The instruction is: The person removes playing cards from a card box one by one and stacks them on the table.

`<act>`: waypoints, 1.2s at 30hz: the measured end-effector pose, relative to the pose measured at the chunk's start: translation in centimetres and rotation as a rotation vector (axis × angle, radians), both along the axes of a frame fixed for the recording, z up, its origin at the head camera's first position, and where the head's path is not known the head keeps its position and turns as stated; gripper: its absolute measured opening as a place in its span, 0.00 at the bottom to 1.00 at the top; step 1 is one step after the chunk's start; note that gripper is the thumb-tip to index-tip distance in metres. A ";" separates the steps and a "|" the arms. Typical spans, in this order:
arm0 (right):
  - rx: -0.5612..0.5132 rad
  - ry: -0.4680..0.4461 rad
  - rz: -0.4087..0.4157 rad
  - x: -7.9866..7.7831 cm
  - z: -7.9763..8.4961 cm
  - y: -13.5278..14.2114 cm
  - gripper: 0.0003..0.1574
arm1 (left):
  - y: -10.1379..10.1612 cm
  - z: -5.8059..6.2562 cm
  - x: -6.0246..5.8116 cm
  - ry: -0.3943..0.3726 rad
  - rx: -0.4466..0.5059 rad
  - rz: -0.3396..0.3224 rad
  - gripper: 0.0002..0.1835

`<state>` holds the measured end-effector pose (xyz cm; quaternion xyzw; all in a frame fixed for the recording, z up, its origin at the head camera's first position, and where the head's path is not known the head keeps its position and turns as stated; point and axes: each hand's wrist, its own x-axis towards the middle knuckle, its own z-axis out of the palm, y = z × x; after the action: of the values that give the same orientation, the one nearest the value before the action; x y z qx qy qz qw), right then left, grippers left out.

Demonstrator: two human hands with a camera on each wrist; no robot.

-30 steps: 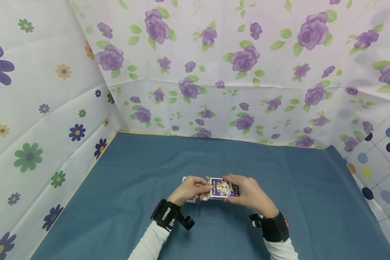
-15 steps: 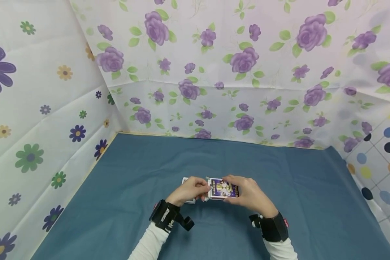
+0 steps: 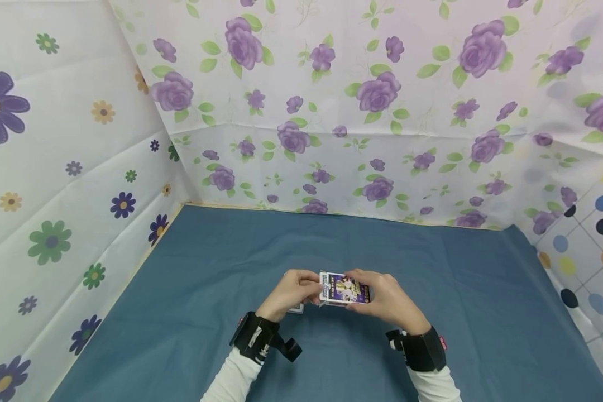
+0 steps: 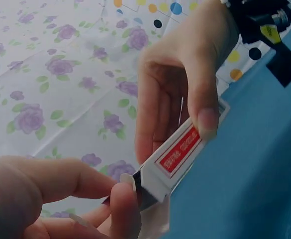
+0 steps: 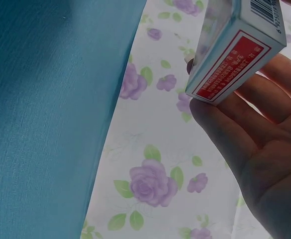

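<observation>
A small purple and white playing card box (image 3: 348, 289) is held over the blue cloth. My right hand (image 3: 389, 298) grips it at its right end, with thumb and fingers on opposite edges. At the box's left end, my left hand (image 3: 292, 293) pinches a dark end piece between thumb and finger; whether it is a flap or a card I cannot tell. In the left wrist view a pale flap (image 4: 157, 219) hangs from that end. The right wrist view shows the box's red label (image 5: 230, 67). Partly hidden under my left hand, a white-edged card or stack (image 3: 296, 309) lies on the cloth.
The blue cloth (image 3: 382, 251) covers the table around both hands. Behind it stands a curtain with purple roses (image 3: 291, 137). A flowered sheet (image 3: 80, 223) borders the left side, and a dotted one (image 3: 583, 257) the right. Black straps are on both wrists.
The left end of the box now shows a pale patterned strip beside my left fingers, and the box has tilted slightly. Less of the white-edged card on the cloth shows. My right hand keeps its grip.
</observation>
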<state>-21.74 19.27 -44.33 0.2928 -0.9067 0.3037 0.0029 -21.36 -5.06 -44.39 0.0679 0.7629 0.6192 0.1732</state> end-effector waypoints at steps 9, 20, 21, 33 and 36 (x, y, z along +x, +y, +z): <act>-0.001 -0.006 -0.008 -0.1 -0.2 0.1 0.40 | 0.3 -0.1 0.5 0.011 0.031 0.023 0.16; -0.015 -0.024 -0.043 -0.1 -0.2 0.6 0.40 | -1.8 -0.2 0.6 0.012 0.014 0.074 0.11; -0.017 -0.026 -0.044 -0.1 -0.2 0.7 0.40 | -2.2 -0.3 0.6 0.020 0.012 0.093 0.12; -0.018 -0.016 -0.051 -0.3 -0.3 1.0 0.40 | -7.5 -2.7 -1.8 0.093 -0.018 0.478 0.13; -0.015 -0.012 -0.053 -0.4 -0.4 1.1 0.40 | -8.3 -3.5 -2.3 0.097 -0.057 0.511 0.12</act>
<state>-22.13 20.38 -44.75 0.2670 -0.9117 0.3121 0.0077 -23.71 -13.40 -47.90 -0.1024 0.7797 0.6173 -0.0238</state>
